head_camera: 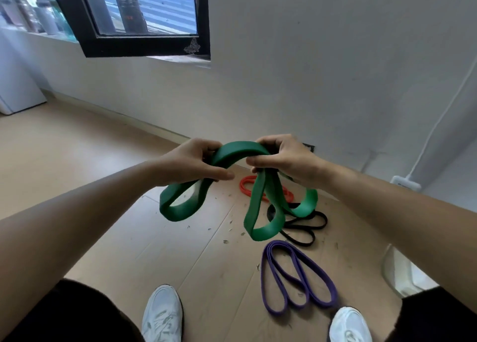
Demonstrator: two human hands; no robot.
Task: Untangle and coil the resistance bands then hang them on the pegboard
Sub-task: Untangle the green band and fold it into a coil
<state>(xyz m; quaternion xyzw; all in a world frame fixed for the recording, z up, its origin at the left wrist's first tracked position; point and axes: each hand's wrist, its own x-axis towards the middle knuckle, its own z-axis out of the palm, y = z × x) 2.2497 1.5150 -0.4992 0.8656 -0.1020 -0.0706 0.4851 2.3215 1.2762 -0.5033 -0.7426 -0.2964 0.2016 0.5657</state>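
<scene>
A wide green resistance band (pixel 240 152) hangs in several loops between my hands, above the floor. My left hand (pixel 191 163) grips its left part, with one loop drooping below. My right hand (pixel 281 158) pinches the gathered strands on the right, and two loops dangle under it. On the wooden floor lie a purple band (pixel 296 274) folded in loops near my right shoe, a black band (pixel 307 225) behind it, and an orange band (pixel 247 187) partly hidden by the green one. No pegboard is in view.
A white wall (pixel 309 71) stands close ahead, with a black-framed window (pixel 144 42) at upper left. A white cable and power strip (pixel 405 181) run down the wall at right. My white shoes (pixel 162 313) stand on the floor; small debris is scattered about.
</scene>
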